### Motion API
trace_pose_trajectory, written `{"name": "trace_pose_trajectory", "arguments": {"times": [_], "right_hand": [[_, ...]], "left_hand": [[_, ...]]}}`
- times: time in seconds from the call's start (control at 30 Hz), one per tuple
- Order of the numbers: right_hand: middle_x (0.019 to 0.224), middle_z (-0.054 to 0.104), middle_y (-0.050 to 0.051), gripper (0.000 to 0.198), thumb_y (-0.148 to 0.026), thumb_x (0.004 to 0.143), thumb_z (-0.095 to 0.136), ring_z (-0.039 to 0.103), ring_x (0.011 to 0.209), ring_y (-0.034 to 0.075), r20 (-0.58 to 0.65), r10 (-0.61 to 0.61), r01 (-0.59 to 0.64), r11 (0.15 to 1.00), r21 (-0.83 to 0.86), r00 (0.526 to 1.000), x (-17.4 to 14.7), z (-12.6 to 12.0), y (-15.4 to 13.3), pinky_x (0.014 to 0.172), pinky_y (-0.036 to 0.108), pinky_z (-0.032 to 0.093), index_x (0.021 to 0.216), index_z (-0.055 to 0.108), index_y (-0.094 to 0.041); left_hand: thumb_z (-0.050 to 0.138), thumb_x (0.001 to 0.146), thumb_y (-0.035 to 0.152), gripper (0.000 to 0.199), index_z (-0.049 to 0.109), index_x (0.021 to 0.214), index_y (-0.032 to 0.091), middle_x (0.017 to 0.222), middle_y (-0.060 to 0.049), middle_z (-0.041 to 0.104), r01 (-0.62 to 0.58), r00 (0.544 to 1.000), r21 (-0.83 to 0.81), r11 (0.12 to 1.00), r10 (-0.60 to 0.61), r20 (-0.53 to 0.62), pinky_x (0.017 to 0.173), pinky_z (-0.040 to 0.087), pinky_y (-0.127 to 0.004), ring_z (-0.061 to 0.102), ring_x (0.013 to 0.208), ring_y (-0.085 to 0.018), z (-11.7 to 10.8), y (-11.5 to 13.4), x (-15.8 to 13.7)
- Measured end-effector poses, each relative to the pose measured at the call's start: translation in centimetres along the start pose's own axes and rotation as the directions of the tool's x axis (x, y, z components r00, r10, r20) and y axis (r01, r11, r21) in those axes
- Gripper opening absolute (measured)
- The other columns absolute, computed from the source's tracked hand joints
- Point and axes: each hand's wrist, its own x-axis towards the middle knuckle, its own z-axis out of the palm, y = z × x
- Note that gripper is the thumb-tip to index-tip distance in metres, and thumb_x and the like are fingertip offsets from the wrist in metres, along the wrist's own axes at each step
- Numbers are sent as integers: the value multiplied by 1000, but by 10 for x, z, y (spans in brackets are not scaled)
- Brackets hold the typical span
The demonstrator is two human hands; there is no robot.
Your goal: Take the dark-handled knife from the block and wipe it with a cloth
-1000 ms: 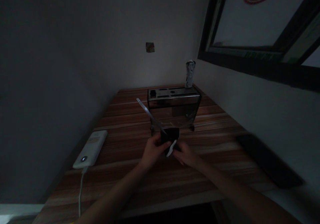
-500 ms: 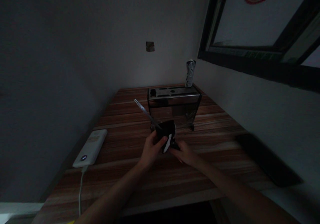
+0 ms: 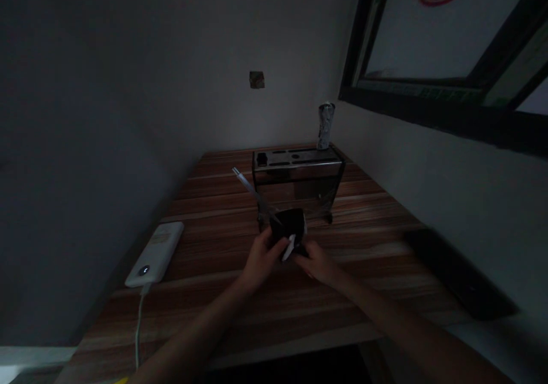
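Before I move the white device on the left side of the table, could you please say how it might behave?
The white device has straight edges and no visible bend, so it is probably stiff. It lies broad and flat on the table, so seems unlikely to roll or tip. The cable at its near end may trail or tug.

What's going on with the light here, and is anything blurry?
Head view: dim overall, so the black piece held by the left hand shows little detail; head view: the dark slab at right has soft, blurred edges; head view: a small lit display glows on the white device.
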Motion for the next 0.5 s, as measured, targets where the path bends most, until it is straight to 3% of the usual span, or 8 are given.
{"name": "trace_pose_trajectory", "arguments": {"times": [0.17, 0.37, 0.5], "right_hand": [[44, 41, -8, 13, -27, 77, 54, 40, 42, 8, -29, 20, -20, 1000, -10, 999, 0, -2, 0, 43, 18, 33, 80, 58, -15], [49, 45, -5, 16, -28, 77, 55, 42, 46, 8, 23, -42, 42, 999, -26, 999, 0, -1, 1, 45, 18, 35, 78, 60, -13], [55, 49, -3, 16, -28, 76, 55, 43, 49, 9, -12, -44, 43, 999, -33, 999, -1, 1, 1, 46, 18, 35, 75, 60, -13]], "left_hand": [[57, 78, 38, 38, 59, 109, 15, 103, -7, 66, -67, 997, 62, 996, 65, 34, 84, 46, -28, 59, 95, -20, 1, 1, -2], [69, 66, 36, 36, 63, 92, 13, 84, -5, 68, 69, 997, 2, 998, -69, -41, 66, 49, -25, 61, 75, -18, 1, -3, 5], [73, 61, 32, 36, 64, 90, 13, 82, -4, 68, 52, 996, 9, 999, -51, -72, 67, 49, -25, 61, 74, -18, 2, 2, 3]]}}
